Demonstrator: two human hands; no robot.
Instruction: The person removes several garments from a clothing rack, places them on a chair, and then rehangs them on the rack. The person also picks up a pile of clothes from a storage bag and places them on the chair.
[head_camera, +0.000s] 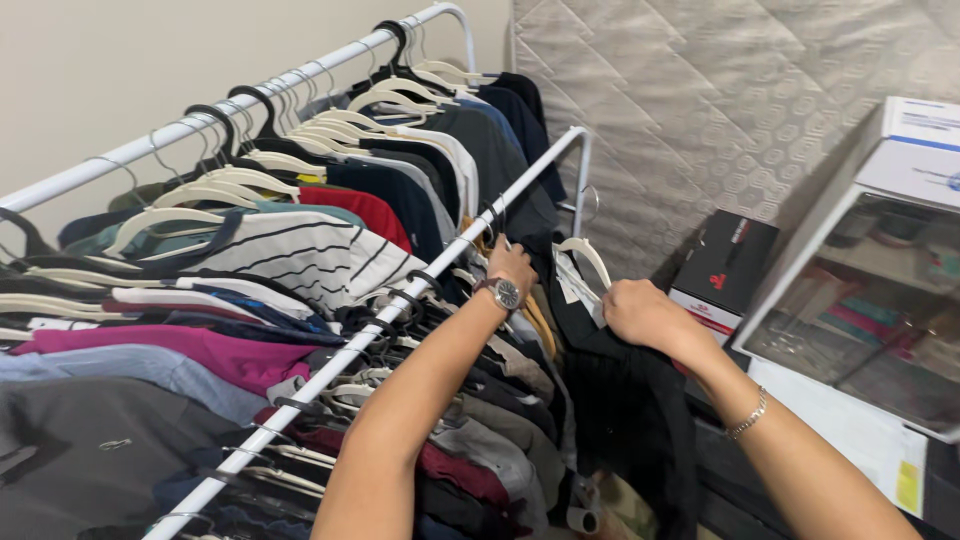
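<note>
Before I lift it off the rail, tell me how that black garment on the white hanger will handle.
The black garment will likely be floppy: it hangs in loose folds below the white hanger. It is probably light, since the right hand grips it alone. It may snag, as the lower rail is packed tightly where the left hand rests.

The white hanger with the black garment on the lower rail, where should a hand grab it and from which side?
Probably grip the white hanger at its curved shoulder, coming from the right, where the right hand already is. That arm shows bare above the black garment; the left hand and packed clothes crowd the lower rail side.
</note>
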